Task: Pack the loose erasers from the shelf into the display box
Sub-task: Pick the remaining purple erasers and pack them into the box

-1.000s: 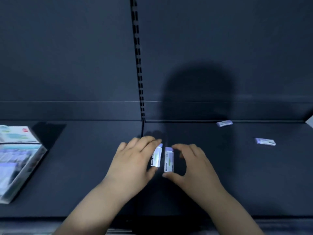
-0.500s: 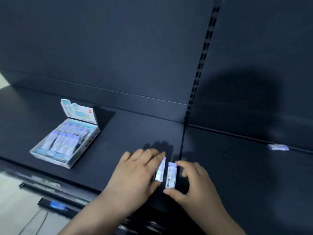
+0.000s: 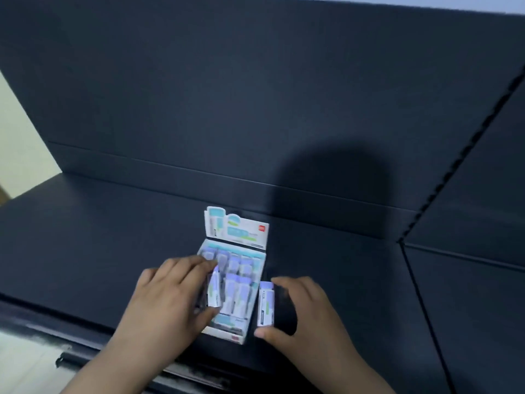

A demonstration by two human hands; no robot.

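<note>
1 eraser (image 3: 214, 292) is pinched in the left grip (image 3: 167, 297) over the left rows of the display box (image 3: 230, 333) on the shelf (image 3: 85, 237). A 2nd eraser (image 3: 266, 304) is held by the right grip (image 3: 308, 317) just right of the box wall — long axis parallel to the packed erasers (image 3: 241, 294) — so a short leftward shift is judged needed.

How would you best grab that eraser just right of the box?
Probably by its two short ends, coming from the right: the eraser is a slim bar close beside the box, so its left side is crowded. The right hand pinches it that way, finger at the far end, thumb at the near.
</note>
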